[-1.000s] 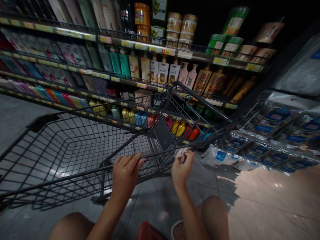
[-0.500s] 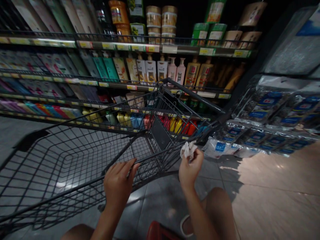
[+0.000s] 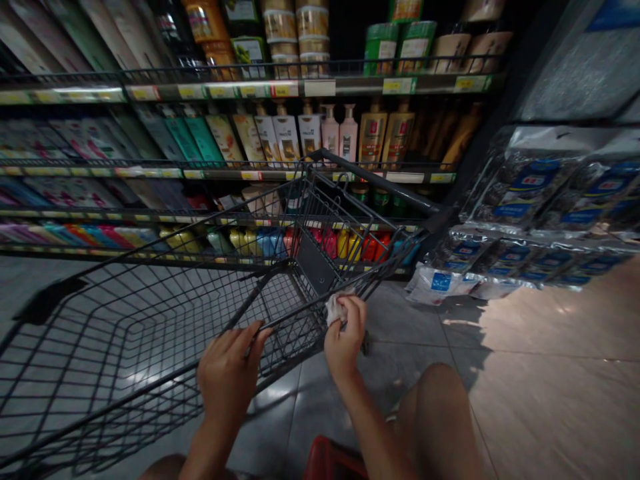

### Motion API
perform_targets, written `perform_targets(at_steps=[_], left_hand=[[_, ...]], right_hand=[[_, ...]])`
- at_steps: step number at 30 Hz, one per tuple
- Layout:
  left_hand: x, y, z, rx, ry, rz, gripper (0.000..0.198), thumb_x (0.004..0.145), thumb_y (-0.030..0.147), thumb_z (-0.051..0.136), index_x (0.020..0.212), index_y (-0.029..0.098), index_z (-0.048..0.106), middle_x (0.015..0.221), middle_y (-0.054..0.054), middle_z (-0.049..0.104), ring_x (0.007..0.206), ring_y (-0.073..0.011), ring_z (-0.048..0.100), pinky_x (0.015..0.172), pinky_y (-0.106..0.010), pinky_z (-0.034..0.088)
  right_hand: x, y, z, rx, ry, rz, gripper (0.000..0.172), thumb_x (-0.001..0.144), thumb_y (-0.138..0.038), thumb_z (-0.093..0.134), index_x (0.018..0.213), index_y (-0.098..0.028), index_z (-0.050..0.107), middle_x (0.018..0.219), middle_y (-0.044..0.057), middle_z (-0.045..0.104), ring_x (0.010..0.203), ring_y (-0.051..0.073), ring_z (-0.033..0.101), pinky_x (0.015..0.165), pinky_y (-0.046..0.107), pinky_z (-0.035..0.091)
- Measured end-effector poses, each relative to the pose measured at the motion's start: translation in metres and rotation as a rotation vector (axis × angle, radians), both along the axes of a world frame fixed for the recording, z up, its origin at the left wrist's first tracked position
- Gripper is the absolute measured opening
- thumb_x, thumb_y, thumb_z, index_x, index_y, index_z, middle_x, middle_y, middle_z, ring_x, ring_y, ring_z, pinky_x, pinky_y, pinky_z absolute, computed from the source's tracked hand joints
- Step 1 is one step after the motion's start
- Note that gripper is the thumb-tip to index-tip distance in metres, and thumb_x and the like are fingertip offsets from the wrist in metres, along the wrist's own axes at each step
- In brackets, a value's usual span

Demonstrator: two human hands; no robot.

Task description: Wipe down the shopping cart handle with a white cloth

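Note:
A dark metal shopping cart (image 3: 165, 380) stands across my front, its push handle (image 3: 375, 183) toward the upper right. My left hand (image 3: 231, 363) is closed around the cart's near top rail. Farther along that same rail, my right hand (image 3: 346, 333) pinches a crumpled white tissue (image 3: 335, 308). The tissue lies against the rail close to the handle end. My fingertips partly hide it. A grey panel (image 3: 316, 263) is fixed at the child-seat end of the basket.
Shelves (image 3: 220, 175) of shampoo bottles and jars line the far side. Packs of metal scourers (image 3: 520, 200) hang at the right. Between my legs is a red object (image 3: 325, 457), partly cut off. Grey tiles (image 3: 540, 387) cover the floor.
My right hand has moved left with the tissue, from beyond the rail's handle end onto the rail. My left hand keeps its hold. The view has shifted slightly.

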State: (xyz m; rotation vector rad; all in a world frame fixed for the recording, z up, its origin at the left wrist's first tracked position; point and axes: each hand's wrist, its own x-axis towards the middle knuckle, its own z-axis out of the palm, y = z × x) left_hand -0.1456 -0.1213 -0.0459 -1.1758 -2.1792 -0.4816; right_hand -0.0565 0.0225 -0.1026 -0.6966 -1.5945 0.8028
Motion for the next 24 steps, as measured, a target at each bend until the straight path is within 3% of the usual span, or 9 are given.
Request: perform_targets(at_steps=[4,8,12,17,24], left_hand=[[0.0,0.001,0.002,-0.003,0.02,-0.009,0.021,0.091,0.034,0.05,0.09,0.018,0.063,0.068,-0.002,0.066,0.061,-0.0161,0.057,0.061,-0.028,0.039],[0.0,0.0,0.002,-0.02,0.033,-0.016,0.02,0.091,0.033,0.051,0.09,0.018,0.063,0.067,-0.001,0.065,0.06,-0.016,0.056,0.061,-0.028,0.038],[0.0,0.001,0.001,-0.015,0.068,-0.024,0.021,0.091,0.033,0.051,0.091,0.017,0.063,0.066,-0.002,0.064,0.06,-0.0163,0.056,0.06,-0.028,0.038],[0.003,0.004,-0.001,-0.016,0.065,-0.019,0.019,0.091,0.032,0.052,0.09,0.017,0.063,0.066,-0.001,0.064,0.061,-0.0161,0.055,0.06,-0.028,0.037],[0.005,0.008,-0.005,-0.002,0.091,-0.021,0.02,0.089,0.032,0.055,0.09,0.015,0.064,0.065,-0.001,0.063,0.06,-0.0155,0.055,0.06,-0.027,0.037]], right_hand=[[0.007,-0.014,-0.019,-0.11,-0.08,0.171,0.045,0.066,0.003,0.034,0.098,-0.02,0.057,0.097,0.006,0.056,0.096,0.017,0.057,0.087,0.033,0.047],[0.027,0.0,-0.029,-0.181,-0.048,-0.051,0.04,0.072,-0.003,0.039,0.106,-0.019,0.053,0.102,0.008,0.055,0.099,0.019,0.055,0.088,0.036,0.044],[0.038,0.041,-0.012,-0.203,0.012,-0.243,0.034,0.078,-0.014,0.044,0.111,-0.017,0.051,0.103,0.009,0.054,0.1,0.021,0.052,0.09,0.038,0.041],[0.021,0.069,0.007,-0.146,0.069,-0.244,0.024,0.078,-0.016,0.046,0.101,-0.017,0.054,0.098,0.008,0.056,0.095,0.02,0.054,0.087,0.036,0.043],[0.01,0.056,-0.02,-0.223,0.072,-0.242,0.025,0.075,-0.016,0.045,0.098,-0.017,0.054,0.095,0.007,0.057,0.093,0.02,0.055,0.084,0.035,0.044]])
